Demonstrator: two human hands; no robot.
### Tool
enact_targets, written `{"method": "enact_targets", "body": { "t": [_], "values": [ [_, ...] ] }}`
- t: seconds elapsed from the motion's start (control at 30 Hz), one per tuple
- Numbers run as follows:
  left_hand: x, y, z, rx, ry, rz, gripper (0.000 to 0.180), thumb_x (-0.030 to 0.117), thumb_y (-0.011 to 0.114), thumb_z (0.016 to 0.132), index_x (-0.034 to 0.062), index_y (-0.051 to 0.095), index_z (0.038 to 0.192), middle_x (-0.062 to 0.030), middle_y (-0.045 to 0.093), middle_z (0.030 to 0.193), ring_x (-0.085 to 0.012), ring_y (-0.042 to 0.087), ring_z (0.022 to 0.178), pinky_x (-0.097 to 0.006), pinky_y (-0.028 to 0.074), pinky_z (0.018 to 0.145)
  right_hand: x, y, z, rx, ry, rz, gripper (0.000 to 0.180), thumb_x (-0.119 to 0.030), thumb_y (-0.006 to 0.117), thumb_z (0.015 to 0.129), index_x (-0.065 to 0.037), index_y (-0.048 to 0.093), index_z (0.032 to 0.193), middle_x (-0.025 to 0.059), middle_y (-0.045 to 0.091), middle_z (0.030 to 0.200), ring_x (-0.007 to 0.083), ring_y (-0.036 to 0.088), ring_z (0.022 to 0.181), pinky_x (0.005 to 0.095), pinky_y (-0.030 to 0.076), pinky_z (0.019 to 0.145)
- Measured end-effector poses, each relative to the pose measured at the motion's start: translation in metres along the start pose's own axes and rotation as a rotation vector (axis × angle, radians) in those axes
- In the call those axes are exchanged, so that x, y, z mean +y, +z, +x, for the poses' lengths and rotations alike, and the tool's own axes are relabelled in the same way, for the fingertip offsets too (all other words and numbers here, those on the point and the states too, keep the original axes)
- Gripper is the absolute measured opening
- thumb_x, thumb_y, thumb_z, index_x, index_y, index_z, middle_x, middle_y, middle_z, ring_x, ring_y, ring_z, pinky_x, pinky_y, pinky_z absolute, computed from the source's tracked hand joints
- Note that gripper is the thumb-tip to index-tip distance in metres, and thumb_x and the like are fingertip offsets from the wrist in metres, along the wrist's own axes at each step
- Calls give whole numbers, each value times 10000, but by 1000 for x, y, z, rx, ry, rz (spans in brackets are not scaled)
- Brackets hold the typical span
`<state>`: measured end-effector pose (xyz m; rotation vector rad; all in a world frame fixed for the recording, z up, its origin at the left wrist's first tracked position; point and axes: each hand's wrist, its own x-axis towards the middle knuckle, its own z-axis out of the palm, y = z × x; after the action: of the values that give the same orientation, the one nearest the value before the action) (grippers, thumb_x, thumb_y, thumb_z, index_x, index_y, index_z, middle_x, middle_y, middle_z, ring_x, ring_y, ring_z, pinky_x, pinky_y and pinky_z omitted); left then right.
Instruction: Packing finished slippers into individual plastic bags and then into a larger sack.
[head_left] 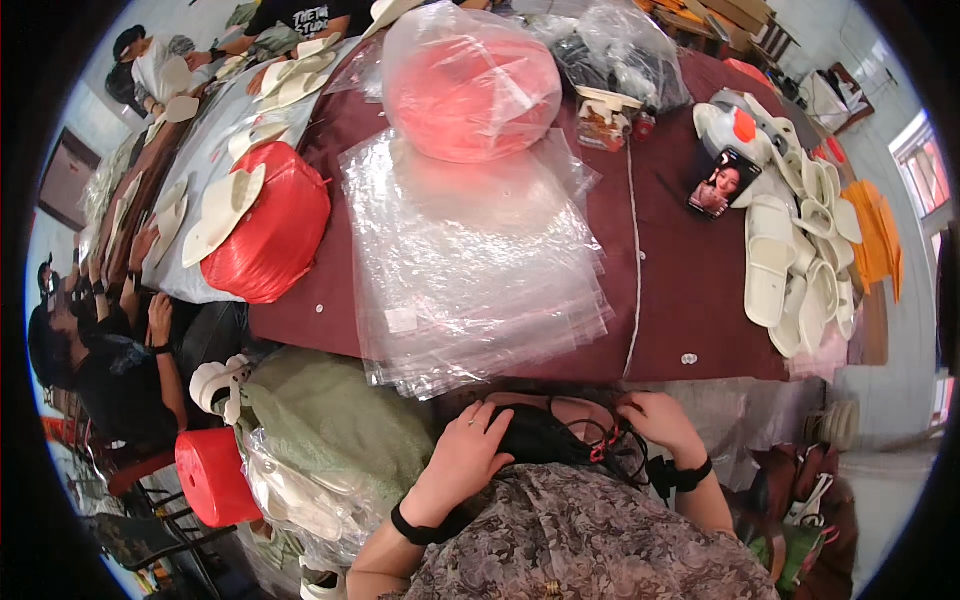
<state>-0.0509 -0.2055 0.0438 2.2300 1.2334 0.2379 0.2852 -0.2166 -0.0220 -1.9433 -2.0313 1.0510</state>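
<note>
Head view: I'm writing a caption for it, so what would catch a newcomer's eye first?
Probably the bulging clear bag of red goods at the far side of the maroon table, with a stack of clear plastic bags spread in front of it. Cream slippers pile up at the right. Near the lower edge, the left hand and right hand rest on a black item.

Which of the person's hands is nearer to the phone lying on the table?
Right. The right hand is in the lap, below the phone and slightly to its left. The left hand lies farther left, on a black thing in the lap.
</note>
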Motion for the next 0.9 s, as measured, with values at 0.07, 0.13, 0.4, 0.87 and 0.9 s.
{"method": "enact_targets", "body": {
  "t": [0.07,0.13,0.4,0.87,0.9],
  "values": [
    [-1,10,3,-26,7,29,615,206,742,756,56,494,1298,-193,523,1255,-390,486,1166,-445,430,972,9,15,1,-24,64,-15,343,-337,626,816,-44,686,981,174,676,867,362,644,849,424,504,730],
    [-1,16,3,25,22,49,563,194,753,735,71,549,1246,-168,537,1173,-368,508,1074,-444,444,926,5,17,4,-48,113,100,352,-347,635,805,-48,691,982,174,679,879,351,651,854,417,507,738],
    [-1,20,-14,135,95,24,241,119,739,703,91,699,939,-50,585,918,-265,540,896,-391,453,795,-5,15,13,-136,111,96,376,-363,670,768,-55,702,981,169,688,906,321,665,844,404,511,736],
    [15,-17,-48,155,140,-189,200,45,728,648,108,720,837,-21,623,794,-242,583,768,-360,489,681,-43,-31,-23,55,-347,293,194,-244,721,772,-66,658,815,69,664,851,264,605,854,379,460,809],
    [17,-20,-51,147,147,-206,209,37,728,642,108,721,839,-24,620,789,-243,581,765,-362,489,679,-48,-38,-29,58,-343,293,194,-244,721,772,-66,658,815,69,664,851,264,605,854,379,460,809]
  ]
}}
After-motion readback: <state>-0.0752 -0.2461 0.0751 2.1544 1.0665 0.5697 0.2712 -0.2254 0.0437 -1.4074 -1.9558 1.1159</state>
